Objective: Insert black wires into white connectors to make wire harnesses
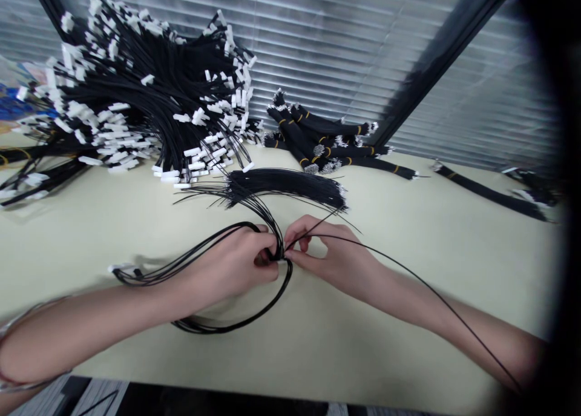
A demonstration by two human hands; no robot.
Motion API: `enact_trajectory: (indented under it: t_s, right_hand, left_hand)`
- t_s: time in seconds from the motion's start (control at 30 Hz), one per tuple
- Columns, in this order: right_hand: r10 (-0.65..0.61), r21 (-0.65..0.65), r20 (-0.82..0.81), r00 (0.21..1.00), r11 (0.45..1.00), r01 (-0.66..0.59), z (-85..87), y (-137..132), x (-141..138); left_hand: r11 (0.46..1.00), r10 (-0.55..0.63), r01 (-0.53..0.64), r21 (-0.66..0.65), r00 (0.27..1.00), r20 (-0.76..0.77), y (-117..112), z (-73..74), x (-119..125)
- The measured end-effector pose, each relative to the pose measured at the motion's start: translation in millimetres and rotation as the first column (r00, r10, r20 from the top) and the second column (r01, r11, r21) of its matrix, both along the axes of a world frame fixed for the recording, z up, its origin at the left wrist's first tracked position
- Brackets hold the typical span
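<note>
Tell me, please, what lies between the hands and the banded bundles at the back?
A loose sheaf of black wires lies on the table there, beyond the left hand and right hand and before the banded bundles; head view.

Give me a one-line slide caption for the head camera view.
Left hand and right hand pinch a loop of black wires on a pale table, a heap of white-tipped wires behind.

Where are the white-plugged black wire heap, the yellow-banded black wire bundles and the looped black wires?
White-plugged black wire heap [136,95]: head view, its middle.
Yellow-banded black wire bundles [336,127]: head view, one bundle.
Looped black wires [200,327]: head view, lower curve.
</note>
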State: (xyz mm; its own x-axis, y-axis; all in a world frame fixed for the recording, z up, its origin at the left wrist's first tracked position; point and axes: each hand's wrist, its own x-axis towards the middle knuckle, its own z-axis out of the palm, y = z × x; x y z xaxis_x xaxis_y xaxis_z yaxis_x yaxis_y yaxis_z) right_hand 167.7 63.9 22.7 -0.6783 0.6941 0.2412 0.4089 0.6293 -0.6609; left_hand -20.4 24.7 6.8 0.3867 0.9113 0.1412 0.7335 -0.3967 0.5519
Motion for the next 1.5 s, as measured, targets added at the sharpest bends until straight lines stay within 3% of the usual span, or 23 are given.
enact_trajectory:
  t_s: [0.7, 0.9, 1.17, 1.37, 1.5]
  right_hand:
    - [0.012, 0.047, -0.064, 0.998, 0.999, -0.009, -7.8, 0.1, -1.9]
    - [0.005, 0.013, 0.002, 1.0, 1.0, -0.005, -1.6, -2.7, -3.9]
    - [0.029, 0.09, 0.004, 1.0, 0.996, -0.029, -1.5, -3.4, -5.5]
    - [0.101, 0.216, -0.006, 0.995, 0.971, -0.097, -0.7, 2.6, -1.6]
    - [0.103, 0.214, 0.029, 0.994, 0.971, -0.107, 0.2, 4.1, -0.4]
  left_hand:
    - [1.0, 0.003, -0.003, -0.009, 1.0, -0.024, 1.1, 0.2, 0.7]
    - [1.0, 0.002, -0.002, -0.014, 1.0, -0.014, 0.7, 2.6, 0.8]
    - [0.999, 0.004, -0.003, -0.032, 1.0, 0.018, 0.7, 3.8, 1.6]
    - [1.0, 0.002, -0.001, -0.018, 1.0, 0.022, 0.6, 2.0, 2.3]
    - [1.0, -0.004, 0.004, -0.029, 1.0, 0.01, -1.1, 4.8, 1.9]
